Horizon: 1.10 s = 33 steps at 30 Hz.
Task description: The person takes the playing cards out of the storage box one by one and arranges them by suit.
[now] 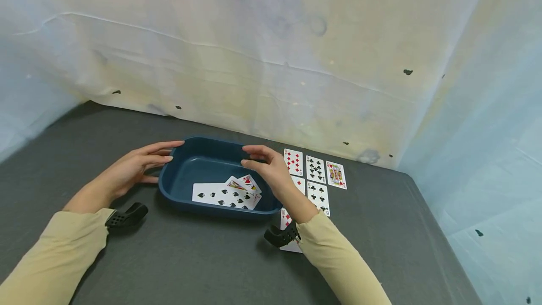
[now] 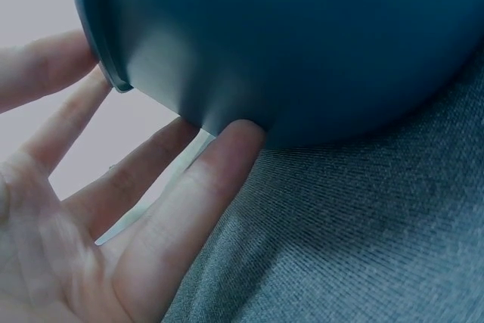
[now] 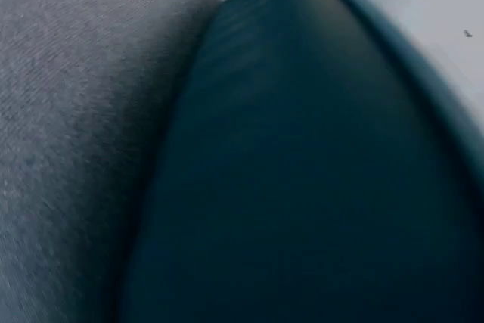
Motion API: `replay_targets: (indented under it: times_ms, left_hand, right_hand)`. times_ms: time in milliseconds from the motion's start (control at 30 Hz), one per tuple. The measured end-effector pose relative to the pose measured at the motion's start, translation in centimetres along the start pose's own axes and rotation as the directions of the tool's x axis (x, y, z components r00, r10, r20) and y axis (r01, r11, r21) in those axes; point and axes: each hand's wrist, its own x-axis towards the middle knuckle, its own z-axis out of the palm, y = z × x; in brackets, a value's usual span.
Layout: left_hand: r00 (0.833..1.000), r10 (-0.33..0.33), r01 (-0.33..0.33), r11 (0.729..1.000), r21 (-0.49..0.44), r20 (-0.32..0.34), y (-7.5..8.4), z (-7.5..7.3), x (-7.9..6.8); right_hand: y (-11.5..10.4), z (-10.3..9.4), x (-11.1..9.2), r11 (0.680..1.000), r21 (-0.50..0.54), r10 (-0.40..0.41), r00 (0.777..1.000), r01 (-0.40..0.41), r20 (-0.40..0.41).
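A dark blue plastic basin [image 1: 199, 167] stands on the grey table between both hands. Inside lie several playing cards [image 1: 220, 195], spades among them, overlapping toward its front right. At the basin's left end is my left hand [image 1: 141, 161], fingers extended; in the left wrist view its fingertips [image 2: 243, 138] touch the outer wall [image 2: 302, 58]. My right hand [image 1: 271, 169] is over the right end, thumb and fingers spread loosely and pointing left across the rim. Blue wall [image 3: 287, 156] fills most of the right wrist view, where the right fingers do not show.
To the right, face-up cards lie in rows, including a nine of diamonds [image 1: 293, 162], a clubs card [image 1: 315, 169] and a red king [image 1: 336, 174]. The right forearm partly covers the nearer cards. A pale sheet [image 1: 296, 60] hangs behind the table [image 1: 195, 258].
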Motion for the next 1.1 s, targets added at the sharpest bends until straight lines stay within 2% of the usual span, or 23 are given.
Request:
replay_targets:
  times_ms: [67, 167, 267, 333, 433, 500, 600, 633, 700, 767, 900, 1033, 1100]
  left_hand:
    - [1.0, 0.001, -0.001, 1.0, 0.003, 0.004, 0.0, 0.1, 0.2]
    - [1.0, 0.001, -0.001, 1.0, 0.008, 0.006, 0.1, 0.2, 0.3]
    - [1.0, -0.006, 0.006, 1.0, 0.008, 0.002, 0.1, 0.2, 0.3]
    - [1.0, -0.01, 0.01, 1.0, 0.008, -0.001, 0.1, 0.1, 0.3]
    - [1.0, -0.005, 0.005, 1.0, 0.011, 0.002, 0.1, 0.2, 0.3]
    - [1.0, -0.001, 0.001, 1.0, 0.012, 0.004, 0.1, 0.2, 0.3]
    - [1.0, 0.001, -0.002, 1.0, 0.011, 0.01, 0.2, 0.3, 0.3]
    - [1.0, 0.0, 0.0, 1.0, 0.01, 0.011, 0.2, 0.3, 0.3]
    - [1.0, -0.003, 0.003, 1.0, 0.01, 0.01, 0.2, 0.3, 0.3]
    - [1.0, -0.01, 0.01, 1.0, 0.012, 0.008, 0.2, 0.2, 0.2]
    - [1.0, -0.011, 0.011, 1.0, 0.018, 0.007, 0.1, 0.1, 0.2]
    - [1.0, -0.002, 0.002, 1.0, 0.022, 0.008, 0.0, 0.0, 0.2]
    - [1.0, -0.001, 0.001, 1.0, 0.021, 0.007, 0.0, 0.0, 0.2]
  right_hand:
    - [0.2, 0.2, 0.1, 0.996, -0.078, 0.037, 0.998, -0.033, 0.051]
    - [0.6, 0.4, 0.3, 0.975, -0.218, 0.082, 0.988, -0.052, 0.129]
    - [1.0, 0.4, 0.5, 0.942, -0.335, 0.108, 0.972, -0.034, 0.208]
    - [1.3, 0.5, 0.6, 0.913, -0.409, 0.102, 0.96, 0.014, 0.261]
    - [1.3, 0.6, 0.4, 0.831, -0.55, 0.115, 0.942, 0.083, 0.317]
    - [1.2, 0.8, 0.1, 0.752, -0.645, 0.115, 0.935, 0.139, 0.336]
    - [0.9, 0.9, -0.3, 0.627, -0.758, 0.13, 0.934, 0.182, 0.332]
    - [0.8, 1.0, -0.4, 0.597, -0.779, 0.125, 0.936, 0.193, 0.328]
    - [0.7, 1.0, -0.5, 0.567, -0.8, 0.126, 0.94, 0.195, 0.318]
    - [0.7, 1.1, -0.5, 0.575, -0.797, 0.133, 0.941, 0.183, 0.311]
    - [0.8, 1.2, -0.5, 0.625, -0.762, 0.154, 0.931, 0.168, 0.331]
    - [0.8, 1.3, -0.6, 0.658, -0.727, 0.155, 0.909, 0.196, 0.386]
    - [0.8, 1.4, -0.7, 0.682, -0.698, 0.152, 0.892, 0.218, 0.426]
